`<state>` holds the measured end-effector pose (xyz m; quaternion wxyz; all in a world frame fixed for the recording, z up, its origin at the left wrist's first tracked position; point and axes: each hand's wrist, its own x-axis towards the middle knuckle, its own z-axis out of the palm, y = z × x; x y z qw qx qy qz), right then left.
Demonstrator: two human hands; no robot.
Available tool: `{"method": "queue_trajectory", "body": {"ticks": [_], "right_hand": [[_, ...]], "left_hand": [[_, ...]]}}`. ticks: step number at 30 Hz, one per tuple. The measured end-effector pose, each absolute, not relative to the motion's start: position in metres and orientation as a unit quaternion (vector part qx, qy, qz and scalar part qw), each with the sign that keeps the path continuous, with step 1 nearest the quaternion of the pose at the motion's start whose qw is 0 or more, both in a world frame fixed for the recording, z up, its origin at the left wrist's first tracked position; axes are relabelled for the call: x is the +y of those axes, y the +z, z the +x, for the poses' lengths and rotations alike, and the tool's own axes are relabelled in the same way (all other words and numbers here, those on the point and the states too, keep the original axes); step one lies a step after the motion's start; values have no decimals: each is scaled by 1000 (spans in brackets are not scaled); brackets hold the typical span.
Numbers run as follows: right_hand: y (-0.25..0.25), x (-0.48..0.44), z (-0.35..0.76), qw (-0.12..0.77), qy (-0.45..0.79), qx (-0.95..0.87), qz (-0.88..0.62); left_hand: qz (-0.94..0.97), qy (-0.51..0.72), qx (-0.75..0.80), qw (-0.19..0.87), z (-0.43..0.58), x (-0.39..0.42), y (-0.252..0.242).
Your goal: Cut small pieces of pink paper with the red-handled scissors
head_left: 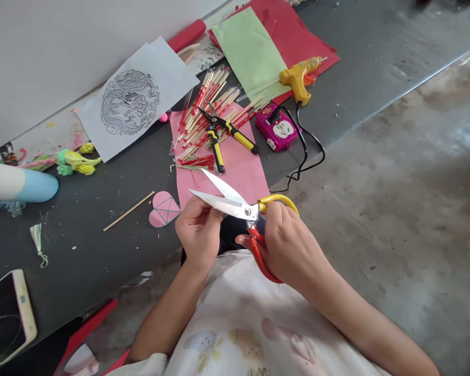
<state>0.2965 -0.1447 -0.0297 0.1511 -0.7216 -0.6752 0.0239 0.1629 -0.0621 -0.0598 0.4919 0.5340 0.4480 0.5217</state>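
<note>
**Big scissors open, both hands busy at the table edge**

Going left to right. At the far left of the dark table (82, 230) there's a phone (11, 315) lying flat near the front edge, and above it a white-and-blue tube (19, 184) on its side. Further in sits a dragon print (135, 99), with a loose wooden stick (128, 211) and a pink heart cutout (162, 209) closer to the edge.

Then the main bit. The left hand (198, 230) is pinched shut right under the blades, fingers curled on something too small for me to make out. The scissors (238, 208) lie between the two hands, blades spread open, tips pointing up-left toward the table, handles running down-right. So the long axis goes diagonally, tips far, handles near the body. The right hand (288, 245) is clenched around the yellow and red handles and carries the tool; the left one is the one next to the cutting end.

Behind them: pink paper (243, 167), a pile of red-tipped sticks (203, 117) with yellow-handled pliers (225, 133) on top, then a magenta power strip (278, 128), a yellow glue gun (300, 78), and green and red sheets (254, 52).

Table is gritty with scraps. Off to the right it's bare concrete floor (395, 209).
</note>
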Motion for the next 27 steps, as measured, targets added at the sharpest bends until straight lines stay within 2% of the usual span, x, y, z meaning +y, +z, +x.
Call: {"method": "queue_trajectory", "body": {"ticks": [6, 10, 12, 15, 18, 21, 27], "right_hand": [[-26, -144, 299, 124, 74, -668, -730], [-26, -145, 300, 99, 131, -654, -738], [-26, -143, 302, 85, 167, -648, -739], [-26, -134, 310, 67, 219, -601, -766], [-24, -123, 324, 38, 217, -540, -812], [-23, -115, 339, 30, 180, -532, -827], [-12, -96, 359, -3, 125, -540, -832]], "left_hand": [[593, 532, 435, 420, 161, -59, -61], [602, 529, 435, 410, 163, -56, -60], [578, 515, 446, 449, 165, -55, -58], [480, 473, 452, 585, 167, -53, -51], [370, 429, 434, 700, 168, -50, -43], [320, 400, 425, 746, 166, -47, -37], [294, 387, 420, 766, 163, -46, -37]]}}
